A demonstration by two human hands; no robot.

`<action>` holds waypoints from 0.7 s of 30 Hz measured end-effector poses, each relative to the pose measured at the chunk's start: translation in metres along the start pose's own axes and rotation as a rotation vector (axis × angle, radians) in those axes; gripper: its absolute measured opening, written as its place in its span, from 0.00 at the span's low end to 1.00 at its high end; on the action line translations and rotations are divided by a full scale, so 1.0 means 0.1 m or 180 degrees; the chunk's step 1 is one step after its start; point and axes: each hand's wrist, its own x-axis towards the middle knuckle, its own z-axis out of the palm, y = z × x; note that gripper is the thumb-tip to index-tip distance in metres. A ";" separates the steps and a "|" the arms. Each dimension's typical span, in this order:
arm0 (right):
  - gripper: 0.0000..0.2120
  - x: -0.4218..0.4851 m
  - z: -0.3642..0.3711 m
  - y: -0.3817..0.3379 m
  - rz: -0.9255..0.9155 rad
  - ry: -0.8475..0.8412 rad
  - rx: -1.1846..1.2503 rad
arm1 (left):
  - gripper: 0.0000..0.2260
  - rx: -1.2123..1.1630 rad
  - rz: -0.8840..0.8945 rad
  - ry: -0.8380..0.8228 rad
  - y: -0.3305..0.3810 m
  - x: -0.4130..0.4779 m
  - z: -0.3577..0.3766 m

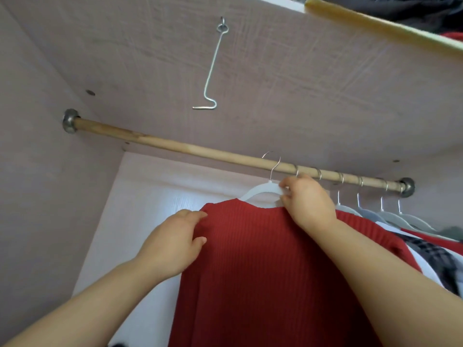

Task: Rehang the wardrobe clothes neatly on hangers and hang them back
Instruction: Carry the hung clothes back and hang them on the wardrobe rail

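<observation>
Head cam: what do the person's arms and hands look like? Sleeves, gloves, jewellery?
Nothing worn that shows. The left hand and right hand have no gloves, and no rings, watch or bracelet are visible. The left forearm and right forearm are uncovered to the frame edge, with no sleeve in view.

Soft even daylight, faint shadows, wide-angle bending at edges, slight overall blur

I see 1 red ribbed top (263, 266) draped on a white hanger (259, 192), its shoulder pinched in the left hand (172, 244) fingers and the hanger's neck at the right hand (308, 204) fingertips.
</observation>
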 end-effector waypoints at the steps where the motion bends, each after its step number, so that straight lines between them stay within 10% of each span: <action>1: 0.11 -0.02 0.04 0.02 -0.0055 -0.0039 0.0017 | 0.23 0.0008 -0.0013 -0.0003 -0.01 0.01 0.03; 21: 0.18 -1.51 0.82 -0.30 -0.1100 0.0406 0.0108 | 0.23 0.0049 -0.0589 -0.0481 -0.43 -1.01 0.36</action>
